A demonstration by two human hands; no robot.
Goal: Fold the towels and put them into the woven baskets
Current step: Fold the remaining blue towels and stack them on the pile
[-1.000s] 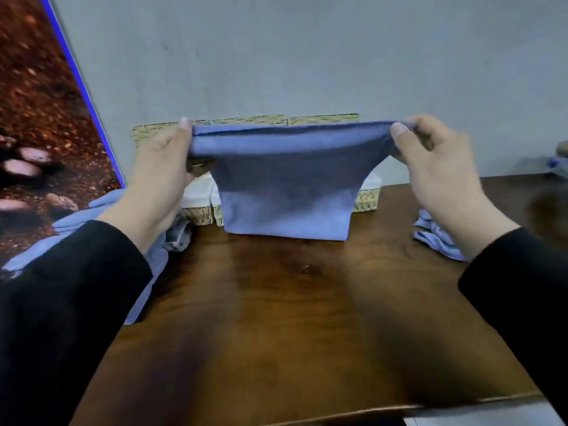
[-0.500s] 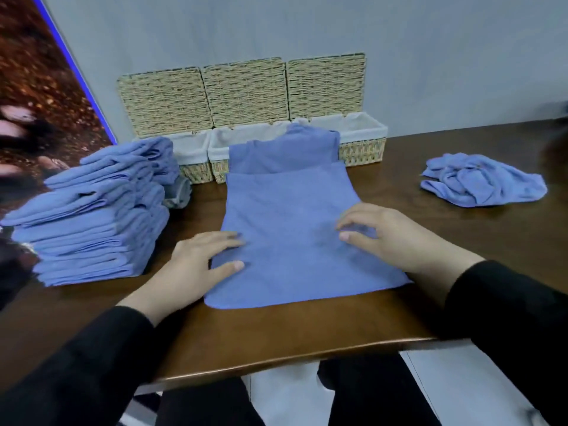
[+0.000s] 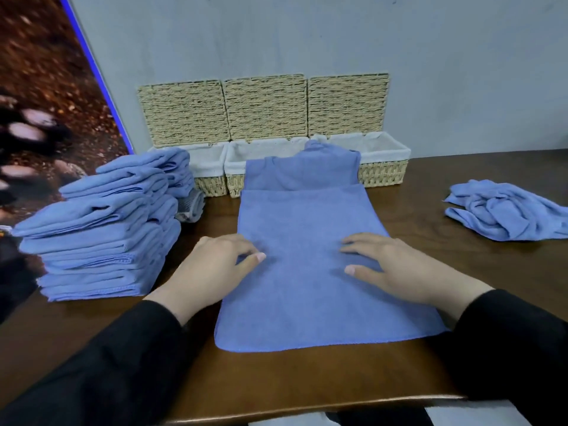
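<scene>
A blue towel (image 3: 307, 284) lies flat on the wooden table (image 3: 307, 382), folded over once; its far end drapes up over the front of the baskets. My left hand (image 3: 212, 272) rests on the towel's left edge with its fingers stretched flat. My right hand (image 3: 399, 269) presses the right side, fingers straight. Three woven baskets with white liners stand against the wall: left (image 3: 209, 167), middle (image 3: 246, 153) and right (image 3: 384, 162), their lids standing up behind them.
A tall stack of folded blue towels (image 3: 104, 229) stands at the left, with a grey cloth (image 3: 192, 207) behind it. A crumpled pile of blue towels (image 3: 507, 210) lies at the right. The table's front edge is close to me.
A second ago both hands held the towel up by its top corners. It now lies on the table with both hands flat on it, which have barely moved in the last half second.
</scene>
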